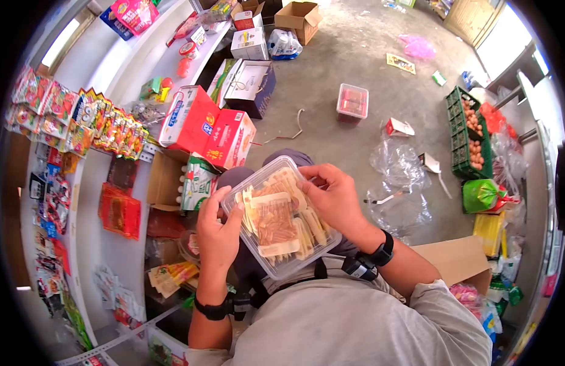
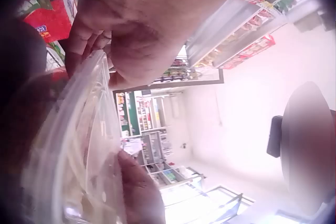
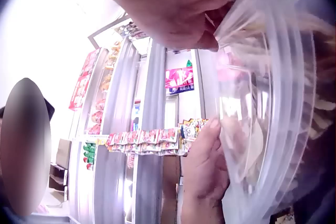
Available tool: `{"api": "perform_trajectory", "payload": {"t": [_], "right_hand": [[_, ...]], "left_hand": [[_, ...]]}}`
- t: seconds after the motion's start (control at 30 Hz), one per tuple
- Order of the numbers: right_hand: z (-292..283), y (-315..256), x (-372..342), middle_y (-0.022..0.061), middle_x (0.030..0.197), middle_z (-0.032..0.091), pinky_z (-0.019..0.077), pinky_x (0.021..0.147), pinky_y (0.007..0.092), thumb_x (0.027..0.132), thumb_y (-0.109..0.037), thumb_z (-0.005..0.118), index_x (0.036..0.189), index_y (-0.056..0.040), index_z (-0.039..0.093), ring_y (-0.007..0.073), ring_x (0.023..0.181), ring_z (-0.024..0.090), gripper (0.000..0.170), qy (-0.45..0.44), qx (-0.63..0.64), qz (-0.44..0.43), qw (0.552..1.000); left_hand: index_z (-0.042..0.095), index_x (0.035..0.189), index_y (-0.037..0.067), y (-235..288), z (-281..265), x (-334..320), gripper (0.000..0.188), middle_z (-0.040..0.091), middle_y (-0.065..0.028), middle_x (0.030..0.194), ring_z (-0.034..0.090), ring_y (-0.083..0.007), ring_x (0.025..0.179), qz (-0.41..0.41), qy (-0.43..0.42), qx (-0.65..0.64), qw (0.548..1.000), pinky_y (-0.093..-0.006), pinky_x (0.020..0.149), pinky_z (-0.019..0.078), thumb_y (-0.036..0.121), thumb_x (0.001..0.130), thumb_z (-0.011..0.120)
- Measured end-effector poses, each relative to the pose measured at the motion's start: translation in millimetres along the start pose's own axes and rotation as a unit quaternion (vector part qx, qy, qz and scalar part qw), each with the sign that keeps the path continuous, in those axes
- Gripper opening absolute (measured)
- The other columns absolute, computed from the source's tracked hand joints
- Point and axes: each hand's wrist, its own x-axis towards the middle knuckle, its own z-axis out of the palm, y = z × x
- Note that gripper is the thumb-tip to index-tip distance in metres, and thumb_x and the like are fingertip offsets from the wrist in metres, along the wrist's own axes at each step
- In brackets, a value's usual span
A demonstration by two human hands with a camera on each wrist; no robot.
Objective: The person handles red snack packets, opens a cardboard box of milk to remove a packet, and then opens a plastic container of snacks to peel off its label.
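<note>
A clear plastic container (image 1: 294, 259) filled with small pale-yellow packets (image 1: 271, 227) sits tilted over the person's lap. My left hand (image 1: 219, 232) grips its left side, with the thumb over the rim. At the upper right corner, my right hand (image 1: 335, 194) pinches the rim between thumb and fingers. In the left wrist view the container's edge (image 2: 97, 129) runs beside the left hand (image 2: 131, 40). The right wrist view shows the layered plastic rim (image 3: 278, 103) close up, with the right hand (image 3: 178, 8) above it.
A similar red-filled tub (image 1: 352, 102) stands on the floor ahead. Red cartons (image 1: 218, 137) and shelves of snack packets (image 1: 112, 125) line the left. To the right are a green egg crate (image 1: 456, 137), crumpled clear plastic (image 1: 398, 177) and a cardboard box (image 1: 453, 259).
</note>
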Motion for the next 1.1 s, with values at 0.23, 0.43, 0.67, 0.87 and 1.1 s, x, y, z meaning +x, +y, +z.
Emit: {"api": "perform_trajectory", "payload": {"t": [0.23, 0.43, 0.67, 0.87, 1.1], "right_hand": [[6, -22, 11, 0.0124, 0.095, 0.071, 0.0560, 0.074, 0.0334, 0.085, -0.005, 0.075, 0.109, -0.0009, 0.071, 0.0228, 0.080, 0.069, 0.025, -0.009, -0.096, -0.058, 0.994], [24, -53, 22, 0.0128, 0.085, 0.070, 0.0551, 0.071, 0.0353, 0.083, -0.009, 0.076, 0.096, -0.0007, 0.065, 0.0263, 0.078, 0.069, 0.020, -0.084, -0.215, -0.037, 0.972], [41, -70, 36, -0.0017, 0.072, 0.059, 0.0445, 0.057, 0.0270, 0.083, -0.009, 0.082, 0.086, -0.0044, 0.058, 0.0082, 0.064, 0.057, 0.025, -0.172, -0.244, 0.041, 0.954], [41, -62, 33, -0.0022, 0.071, 0.058, 0.0410, 0.053, 0.0255, 0.084, -0.008, 0.083, 0.087, -0.0088, 0.055, 0.0079, 0.058, 0.054, 0.029, -0.165, -0.095, 0.199, 0.961], [-5, -38, 7, -0.0016, 0.074, 0.058, 0.0414, 0.053, 0.0256, 0.083, -0.008, 0.083, 0.090, -0.0099, 0.054, 0.0093, 0.059, 0.053, 0.030, -0.045, 0.021, 0.355, 0.934]], "left_hand": [[0.066, 0.126, 0.003, 17, -13, -9, 0.039, 0.065, -0.0127, 0.113, 0.064, -0.0266, 0.094, 0.125, 0.019, -0.002, 0.992, -0.0339, 0.077, 0.0520, 0.005, 0.088, 0.075], [0.067, 0.123, 0.002, -21, -17, -14, 0.037, 0.065, -0.0129, 0.111, 0.065, -0.0274, 0.095, 0.075, 0.040, -0.045, 0.995, -0.0338, 0.079, 0.0525, 0.002, 0.087, 0.075], [0.068, 0.119, 0.002, -33, -36, -22, 0.033, 0.065, -0.0132, 0.107, 0.065, -0.0289, 0.099, 0.086, 0.065, -0.079, 0.991, -0.0346, 0.086, 0.0515, -0.001, 0.086, 0.074], [0.068, 0.119, 0.003, -36, -38, 2, 0.032, 0.065, -0.0155, 0.110, 0.065, -0.0360, 0.098, 0.141, 0.082, -0.078, 0.984, -0.0416, 0.084, 0.0538, 0.007, 0.087, 0.074], [0.064, 0.127, 0.004, -29, 18, 28, 0.044, 0.062, -0.0159, 0.128, 0.059, -0.0391, 0.113, 0.224, 0.026, -0.013, 0.974, -0.0466, 0.097, 0.0487, 0.017, 0.086, 0.076]]}}
